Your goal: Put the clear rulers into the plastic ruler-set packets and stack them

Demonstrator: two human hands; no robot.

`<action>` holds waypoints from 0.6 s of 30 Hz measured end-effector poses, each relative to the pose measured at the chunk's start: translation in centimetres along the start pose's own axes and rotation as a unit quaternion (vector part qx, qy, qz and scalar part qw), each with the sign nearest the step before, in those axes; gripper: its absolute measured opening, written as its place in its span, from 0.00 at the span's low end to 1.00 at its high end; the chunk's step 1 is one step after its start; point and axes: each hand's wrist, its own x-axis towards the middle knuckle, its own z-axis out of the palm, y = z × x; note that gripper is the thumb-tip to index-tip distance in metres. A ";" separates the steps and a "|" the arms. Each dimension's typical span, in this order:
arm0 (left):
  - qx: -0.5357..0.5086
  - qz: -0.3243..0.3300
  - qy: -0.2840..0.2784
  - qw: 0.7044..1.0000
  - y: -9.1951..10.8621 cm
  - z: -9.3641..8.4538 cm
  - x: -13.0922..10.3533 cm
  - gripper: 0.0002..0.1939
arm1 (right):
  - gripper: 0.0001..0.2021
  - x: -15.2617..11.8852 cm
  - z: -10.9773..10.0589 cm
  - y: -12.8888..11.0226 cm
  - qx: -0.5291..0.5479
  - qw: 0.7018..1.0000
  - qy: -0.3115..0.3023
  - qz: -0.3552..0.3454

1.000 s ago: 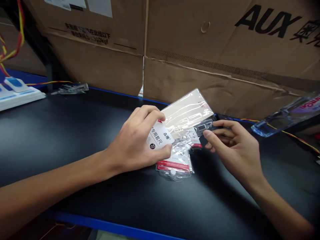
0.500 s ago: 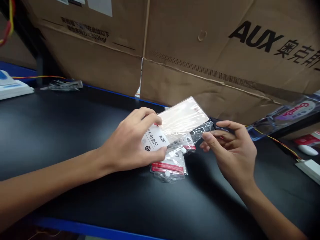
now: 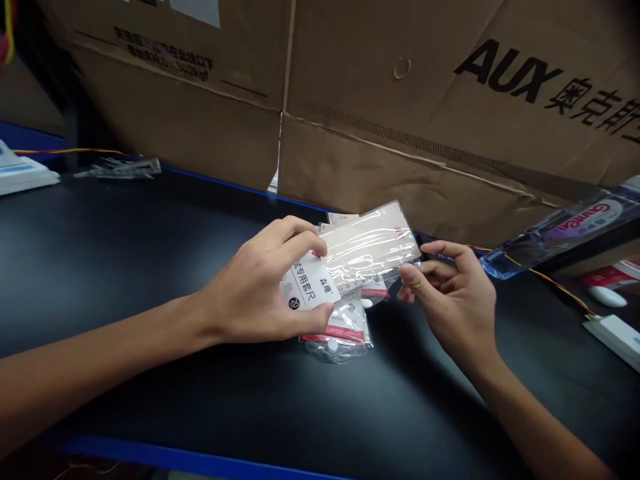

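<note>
My left hand pinches the white printed card between thumb and fingers, over the middle of the black surface. My right hand curls at the right end of the pale glossy sleeve, which slants toward the far edge; I cannot tell whether it pinches it. Red-banded pouches lie toward the near edge.

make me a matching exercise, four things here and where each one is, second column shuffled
1. white card with black printing
2. brown cardboard with black AUX lettering
3. glossy pale beige plastic rectangle
4. white oval object

A. far right, past the right hand
B. standing behind the black tabletop
C. held in the left hand
D. between the two hands

1-C; 2-B; 3-D; 4-A
</note>
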 end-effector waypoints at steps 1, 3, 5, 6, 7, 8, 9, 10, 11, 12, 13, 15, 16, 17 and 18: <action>-0.006 -0.001 -0.004 1.000 0.0 0.0 0.0 0.22 | 0.20 0.0 -0.1 0.0 -0.002 1.000 0.002 0.001; -0.016 -0.017 -0.005 1.000 0.1 -0.1 0.0 0.22 | 0.21 0.1 -0.3 0.0 -0.011 1.000 0.005 0.004; -0.034 -0.050 -0.010 0.998 0.1 -0.2 0.1 0.23 | 0.21 0.2 -0.5 0.1 -0.011 1.000 0.007 0.010; -0.050 -0.078 -0.018 0.996 0.0 -0.3 0.2 0.23 | 0.20 0.3 -0.7 0.2 -0.001 1.000 0.006 0.013; -0.075 -0.111 -0.030 0.991 0.0 -0.3 0.3 0.22 | 0.20 0.4 -0.8 0.2 0.016 1.000 0.003 0.015; -0.110 -0.145 -0.046 0.982 -0.1 -0.4 0.4 0.21 | 0.19 0.5 -0.9 0.3 0.041 0.999 -0.003 0.016; -0.153 -0.175 -0.065 0.970 -0.2 -0.5 0.5 0.20 | 0.17 0.5 -1.0 0.3 0.069 0.997 -0.012 0.017; -0.199 -0.198 -0.085 0.956 -0.3 -0.6 0.6 0.18 | 0.17 0.6 -1.0 0.3 0.095 0.995 -0.021 0.019; -0.243 -0.212 -0.103 0.941 -0.3 -0.6 0.7 0.17 | 0.16 0.6 -1.0 0.3 0.116 0.993 -0.028 0.019; -0.283 -0.223 -0.119 0.925 -0.3 -0.7 0.8 0.16 | 0.15 0.6 -1.0 0.3 0.131 0.991 -0.031 0.020; -0.317 -0.235 -0.131 0.910 -0.2 -0.8 0.9 0.16 | 0.15 0.6 -1.0 0.2 0.140 0.989 -0.032 0.020; -0.378 -0.268 -0.147 0.874 0.0 -0.9 0.9 0.15 | 0.14 0.5 -0.9 0.2 0.147 0.989 -0.031 0.019; -0.411 -0.284 -0.157 0.852 0.1 -1.0 0.9 0.16 | 0.13 0.4 -0.8 0.1 0.150 0.988 -0.031 0.018; -0.445 -0.296 -0.168 0.828 0.1 -1.1 1.0 0.16 | 0.12 0.4 -0.8 0.1 0.153 0.988 -0.033 0.018; -0.476 -0.304 -0.180 0.805 0.1 -1.1 1.0 0.17 | 0.11 0.3 -0.8 0.0 0.155 0.987 -0.036 0.019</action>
